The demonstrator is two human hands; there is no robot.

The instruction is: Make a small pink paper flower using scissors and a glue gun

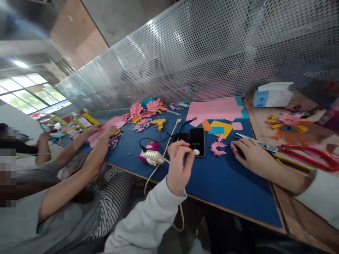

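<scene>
My left hand [180, 165] is raised just above the blue table mat [225, 183], its fingers pinched on a small white round object [196, 152] that I cannot name. It hovers next to a black phone [196, 141] lying face up. My right hand [249, 151] rests on the mat, fingers curled over a small pink paper piece [233, 146], with something dark under them. Pink paper cut-outs [218, 146] lie between the two hands.
A co-worker's arms [87, 155] reach across from the left to pink paper. On the table are a white plug block with cord [153, 157], a yellow glue gun [159, 122], paper flowers [145, 107], pink sheets [214, 109], red scissors [309, 153] and a tissue box [272, 94]. A perforated metal screen [212, 53] closes the back.
</scene>
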